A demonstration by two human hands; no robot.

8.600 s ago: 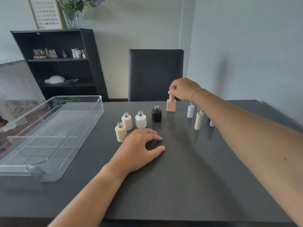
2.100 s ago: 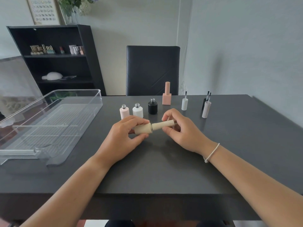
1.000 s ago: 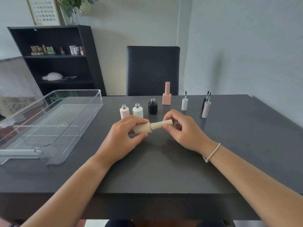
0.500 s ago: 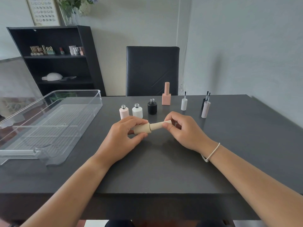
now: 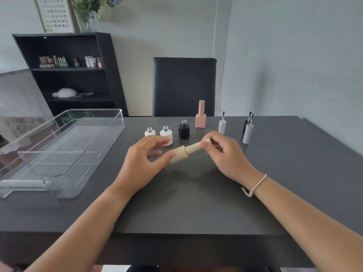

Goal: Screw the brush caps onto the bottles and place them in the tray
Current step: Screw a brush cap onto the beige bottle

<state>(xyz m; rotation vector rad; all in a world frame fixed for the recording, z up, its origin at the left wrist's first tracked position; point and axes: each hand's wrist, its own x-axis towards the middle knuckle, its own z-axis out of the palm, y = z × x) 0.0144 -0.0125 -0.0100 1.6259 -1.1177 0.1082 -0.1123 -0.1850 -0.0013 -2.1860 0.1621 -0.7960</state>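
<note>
My left hand (image 5: 141,163) loosened off beige bottle (image 5: 179,155) | right hand (image 5: 224,154) pinches cap (image 5: 195,147) | one-sided hold, could drop.

no legible text, labels or numbers anywhere

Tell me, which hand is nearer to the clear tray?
Left. The left hand is beside the clear tray, just to its right, at the beige bottle. The right hand is farther right, holding the ribbed cap.
</note>
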